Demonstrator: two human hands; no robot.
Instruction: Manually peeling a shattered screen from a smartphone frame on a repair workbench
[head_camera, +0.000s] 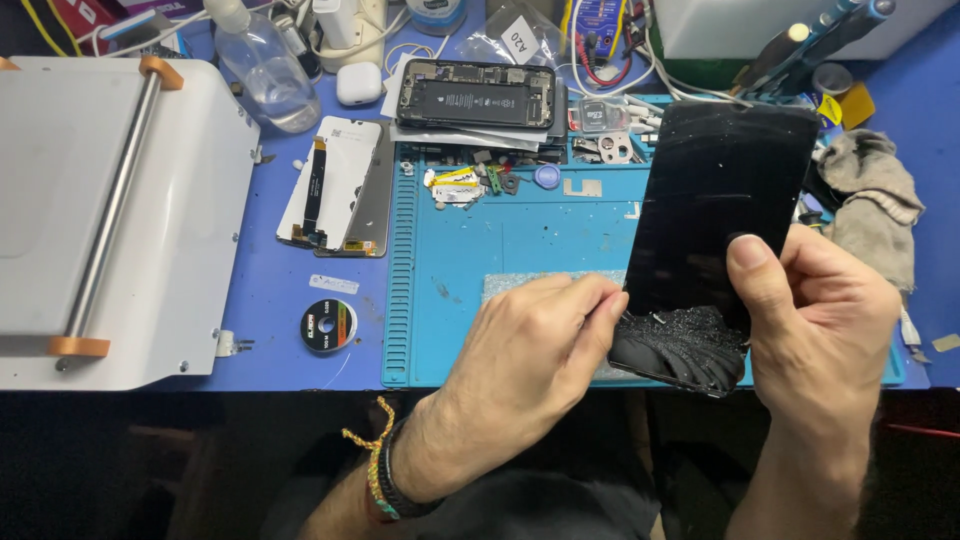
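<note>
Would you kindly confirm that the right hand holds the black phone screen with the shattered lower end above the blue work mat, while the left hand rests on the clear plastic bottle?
Not quite. In the head view the left hand is not on the clear plastic bottle; its fingertips pick at the shattered lower end of the black phone screen. The right hand does hold that screen above the blue work mat.

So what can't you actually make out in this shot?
- Head view: whether the left hand pinches a tool at the cracked black screen; its fingertips hide it.
- The screen's lower right edge sits behind the right hand.
- The grey machine is cut off by the left edge.
- Small parts on the blue mat are too tiny to tell.
</note>
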